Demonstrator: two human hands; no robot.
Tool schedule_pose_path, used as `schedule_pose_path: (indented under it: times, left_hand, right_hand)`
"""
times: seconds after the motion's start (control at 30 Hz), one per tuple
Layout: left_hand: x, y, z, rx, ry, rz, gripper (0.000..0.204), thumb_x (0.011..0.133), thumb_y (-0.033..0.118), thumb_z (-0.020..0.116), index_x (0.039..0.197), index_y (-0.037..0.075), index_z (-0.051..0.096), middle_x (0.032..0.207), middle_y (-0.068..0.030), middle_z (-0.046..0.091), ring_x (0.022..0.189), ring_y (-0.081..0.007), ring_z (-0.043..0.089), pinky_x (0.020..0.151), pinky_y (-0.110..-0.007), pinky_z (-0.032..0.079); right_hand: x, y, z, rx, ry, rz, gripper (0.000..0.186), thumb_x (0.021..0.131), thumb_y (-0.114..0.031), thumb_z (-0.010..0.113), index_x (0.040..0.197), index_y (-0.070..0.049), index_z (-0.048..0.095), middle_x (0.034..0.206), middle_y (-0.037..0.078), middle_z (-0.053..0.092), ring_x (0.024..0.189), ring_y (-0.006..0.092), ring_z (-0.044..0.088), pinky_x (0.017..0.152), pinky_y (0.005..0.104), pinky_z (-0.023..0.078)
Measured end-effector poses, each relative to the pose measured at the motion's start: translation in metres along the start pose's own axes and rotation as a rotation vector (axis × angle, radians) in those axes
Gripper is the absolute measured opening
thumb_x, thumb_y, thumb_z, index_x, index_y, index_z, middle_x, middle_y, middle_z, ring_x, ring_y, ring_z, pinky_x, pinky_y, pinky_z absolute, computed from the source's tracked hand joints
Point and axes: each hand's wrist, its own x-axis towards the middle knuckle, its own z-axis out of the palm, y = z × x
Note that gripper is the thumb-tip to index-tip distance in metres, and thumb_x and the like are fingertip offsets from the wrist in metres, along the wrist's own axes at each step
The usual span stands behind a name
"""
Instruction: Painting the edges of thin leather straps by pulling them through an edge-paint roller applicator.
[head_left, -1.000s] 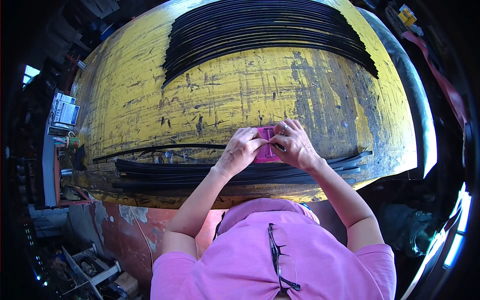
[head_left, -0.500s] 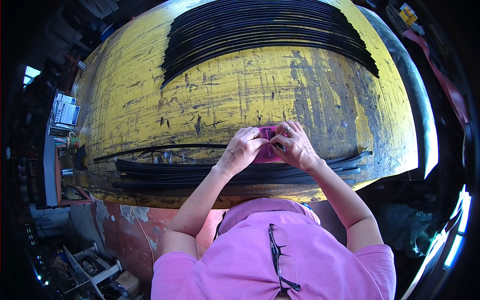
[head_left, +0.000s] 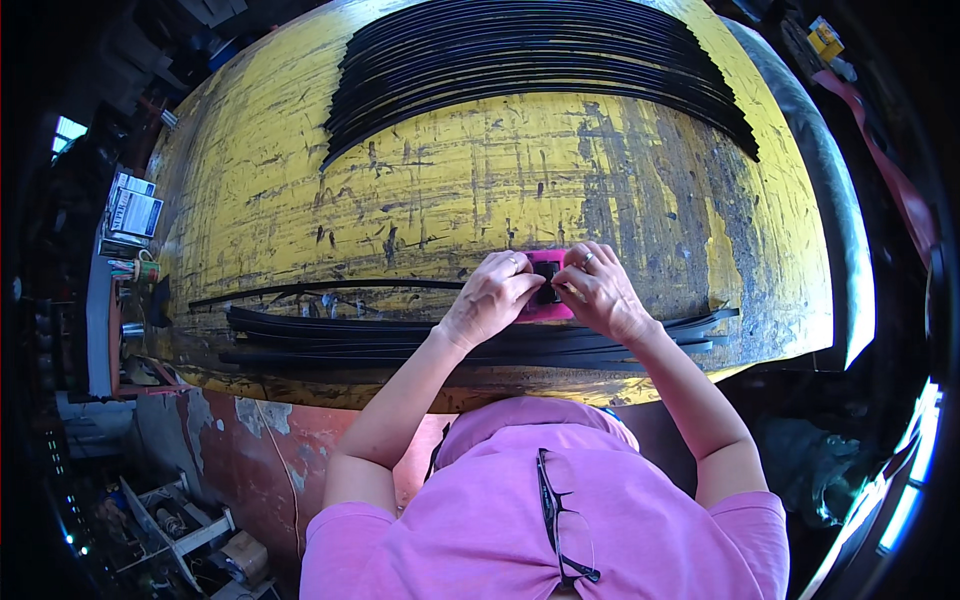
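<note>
A small pink block lies near the front of the scratched yellow worktable, with a black piece on it. My left hand is closed at the block's left side, thumb and fingers pinched at the black piece. My right hand is closed at its right side, gripping the same piece; a ring shows on a finger. Long loose black strips lie along the front edge, passing beneath my hands.
Many black strips lie in parallel rows across the back. At the left edge are booklets and a spool-like item. A pale roll runs along the right side. A red peeling wall shows below the table.
My hands have shifted slightly apart and to the right. A dark piece now shows on the pink block where bare pink and thin bars showed earlier.
</note>
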Motion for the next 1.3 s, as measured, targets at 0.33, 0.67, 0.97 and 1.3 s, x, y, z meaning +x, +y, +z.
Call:
schedule_pose_path:
  times: [0.33,0.67,0.97,1.3]
  left_hand:
    - [0.002,0.004,0.002,0.039,0.004,-0.006,0.009,0.070,0.002,0.067,0.079,0.002,0.066,0.076,-0.0068,0.057,0.075,-0.0224,0.058,0.071,-0.033,0.047]
    - [0.000,0.010,0.004,0.029,0.001,-0.070,0.006,0.073,0.005,0.067,0.078,0.003,0.066,0.075,-0.0059,0.057,0.074,-0.0217,0.057,0.070,-0.032,0.046]
    - [0.001,0.016,0.006,0.093,0.015,-0.091,0.006,0.073,0.006,0.067,0.078,0.003,0.066,0.075,-0.0065,0.057,0.074,-0.0222,0.057,0.069,-0.032,0.047]
    - [0.001,0.017,0.007,0.123,0.033,-0.098,0.006,0.073,0.007,0.068,0.077,0.003,0.066,0.073,-0.0062,0.057,0.073,-0.0225,0.057,0.069,-0.033,0.047]
  right_hand:
    - [-0.027,0.027,-0.038,-0.067,-0.075,0.014,0.011,0.074,-0.009,0.065,0.082,-0.008,0.058,0.089,0.008,0.051,0.087,0.0277,0.051,0.077,0.0379,0.040]
    - [-0.074,0.072,-0.098,-0.101,-0.036,0.097,0.009,0.074,-0.006,0.064,0.079,-0.007,0.057,0.086,0.008,0.050,0.085,0.0272,0.050,0.077,0.0379,0.039]
    - [-0.135,0.120,-0.151,-0.231,-0.015,0.275,0.013,0.071,0.001,0.064,0.079,-0.005,0.055,0.086,0.010,0.048,0.085,0.0283,0.050,0.076,0.0393,0.040]
    - [-0.221,0.173,-0.229,-0.462,0.046,0.452,0.012,0.074,0.004,0.059,0.079,-0.003,0.051,0.084,0.012,0.047,0.084,0.0302,0.049,0.075,0.0398,0.038]
